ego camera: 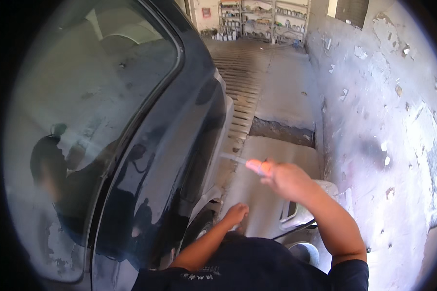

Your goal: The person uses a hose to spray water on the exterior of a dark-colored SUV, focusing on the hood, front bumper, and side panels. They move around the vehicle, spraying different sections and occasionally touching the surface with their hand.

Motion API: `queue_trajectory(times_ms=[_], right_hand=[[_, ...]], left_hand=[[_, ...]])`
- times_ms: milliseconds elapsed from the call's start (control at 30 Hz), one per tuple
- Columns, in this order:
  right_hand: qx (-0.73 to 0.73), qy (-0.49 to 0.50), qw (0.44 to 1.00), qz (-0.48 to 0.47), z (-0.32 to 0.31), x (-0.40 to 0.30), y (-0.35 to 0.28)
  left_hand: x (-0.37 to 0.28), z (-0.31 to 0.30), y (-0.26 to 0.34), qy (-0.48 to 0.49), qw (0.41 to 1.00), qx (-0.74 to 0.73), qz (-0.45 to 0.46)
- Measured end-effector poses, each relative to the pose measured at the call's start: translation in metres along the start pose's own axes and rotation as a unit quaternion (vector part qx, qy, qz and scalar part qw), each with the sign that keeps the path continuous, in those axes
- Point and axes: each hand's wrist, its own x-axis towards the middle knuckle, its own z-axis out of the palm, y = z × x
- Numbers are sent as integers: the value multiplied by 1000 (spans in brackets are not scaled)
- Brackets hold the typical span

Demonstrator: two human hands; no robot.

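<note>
My right hand (291, 182) is closed around the orange handle of a hand tool (259, 167). Its narrow grey blade points left, and the tip is beside the pale lower edge of a dark car's body (224, 145); whether they touch I cannot tell. Lower down, my left hand (237, 214) has its fingers curled, with nothing visible in it. It is near the car's wheel arch (205, 198) and a partly seen tyre (200, 223). The glossy side panel (160, 152) and large side window (87, 102) fill the left and carry reflections.
A pale object with a rectangular opening (326, 189) stands by my right forearm, with a dark cable (295, 231) and a bucket (307, 251) below. A peeling wall (371, 109) bounds the right. Ahead are a floor recess (280, 129), slatted floor (236, 72) and shelves of cans (266, 20).
</note>
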Motion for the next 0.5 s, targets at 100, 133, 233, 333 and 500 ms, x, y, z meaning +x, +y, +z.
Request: queue_trajectory(times_ms=[100,133,233,333,500], right_hand=[[-19,-5,1000,-21,-8,30,45],[-81,15,996,36,-23,44,59],[-119,67,986,94,-44,91,113],[-72,-69,995,11,-20,106,128],[-7,-44,999,-15,-22,177,226]], left_hand=[[55,-4,36,-1,999,-32,23],[60,-8,59,-2,999,-27,21],[107,-10,77,16,998,-45,32],[150,-11,96,15,999,-2,-32],[251,-21,94,57,997,52,-25]])
